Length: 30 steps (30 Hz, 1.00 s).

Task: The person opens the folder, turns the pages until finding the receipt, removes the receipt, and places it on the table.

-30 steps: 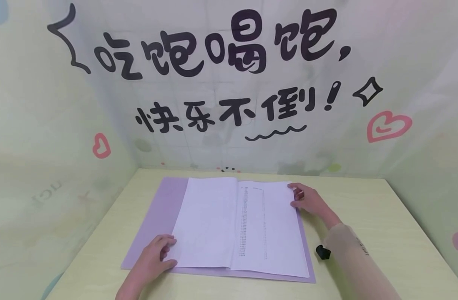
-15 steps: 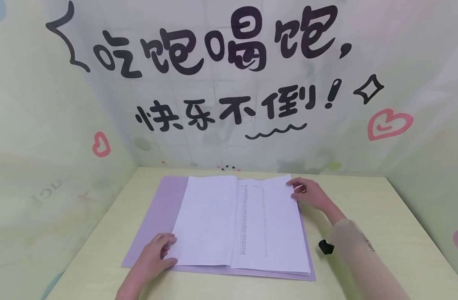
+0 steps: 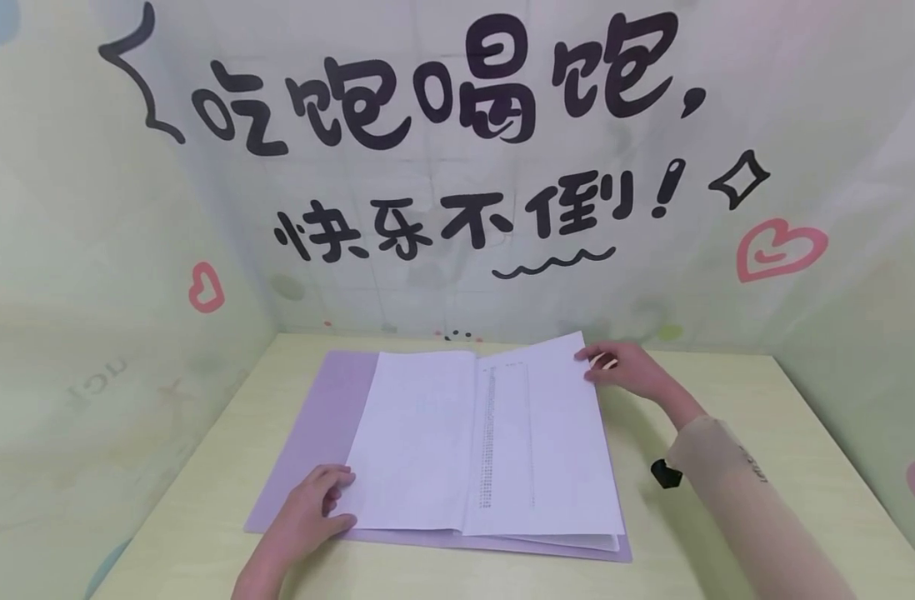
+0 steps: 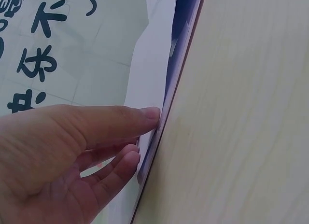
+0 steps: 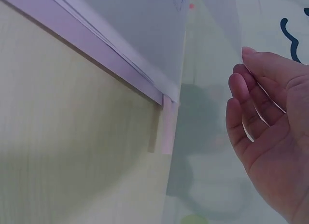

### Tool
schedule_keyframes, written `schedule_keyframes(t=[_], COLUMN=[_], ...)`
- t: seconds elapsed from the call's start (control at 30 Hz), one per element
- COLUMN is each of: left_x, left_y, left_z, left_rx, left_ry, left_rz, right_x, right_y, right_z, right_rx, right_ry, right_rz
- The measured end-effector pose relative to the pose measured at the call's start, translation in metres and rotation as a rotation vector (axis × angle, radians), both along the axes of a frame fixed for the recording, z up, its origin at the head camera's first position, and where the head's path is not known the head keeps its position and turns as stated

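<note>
An open booklet with a lilac cover [image 3: 300,458] lies on the table. Its left page [image 3: 412,442] is white and its right page [image 3: 555,450] carries small printed columns. My right hand [image 3: 633,371] pinches that right page near its top right corner, between thumb and fingers. The page slants up off the sheets beneath, its corner raised; in the right wrist view the right hand [image 5: 270,108] holds its thin edge. My left hand [image 3: 303,512] rests on the lower left edge of the left page, where in the left wrist view the thumb lies along the paper [image 4: 149,74].
The wooden table [image 3: 765,467] is enclosed by pale printed walls [image 3: 457,300] at back and sides. A small black object [image 3: 665,473] shows beside the right sleeve [image 3: 742,492]. A pinkish strip [image 5: 168,127] sticks out at the booklet's corner.
My right hand has moved up and slightly right, lifting the right page's top corner away from the sheets below. My left hand has stayed in place.
</note>
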<state>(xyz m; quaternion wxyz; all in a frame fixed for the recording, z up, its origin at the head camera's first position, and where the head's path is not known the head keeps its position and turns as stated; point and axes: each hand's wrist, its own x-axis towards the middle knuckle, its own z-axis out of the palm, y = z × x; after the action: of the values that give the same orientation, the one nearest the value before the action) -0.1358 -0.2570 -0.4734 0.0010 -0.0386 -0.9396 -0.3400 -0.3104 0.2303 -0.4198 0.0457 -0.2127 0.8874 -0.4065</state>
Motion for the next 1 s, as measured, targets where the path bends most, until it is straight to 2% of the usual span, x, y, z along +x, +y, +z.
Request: schedule_keyframes(t=[0.13, 0.4, 0.6, 0.8, 1.0], left_x=[0.000, 0.001, 0.002, 0.002, 0.000], left_y=[0.000, 0.001, 0.000, 0.000, 0.001], left_z=[0.000, 0.000, -0.002, -0.002, 0.000], left_rx=[-0.002, -0.008, -0.019, -0.023, -0.027], left_ry=[0.001, 0.014, 0.022, 0.001, 0.018], left_rz=[-0.001, -0.006, -0.011, 0.002, -0.023], right_x=[-0.002, -0.008, -0.014, -0.020, -0.024], right_y=[-0.002, -0.010, -0.023, -0.038, -0.058], right_z=[0.014, 0.038, 0.055, 0.068, 0.080], right_rx=[0.037, 0.090, 0.093, 0.075, 0.069], right_ry=[-0.014, 0.057, 0.062, 0.115, 0.109], right_rz=[0.023, 0.082, 0.117, 0.164, 0.148])
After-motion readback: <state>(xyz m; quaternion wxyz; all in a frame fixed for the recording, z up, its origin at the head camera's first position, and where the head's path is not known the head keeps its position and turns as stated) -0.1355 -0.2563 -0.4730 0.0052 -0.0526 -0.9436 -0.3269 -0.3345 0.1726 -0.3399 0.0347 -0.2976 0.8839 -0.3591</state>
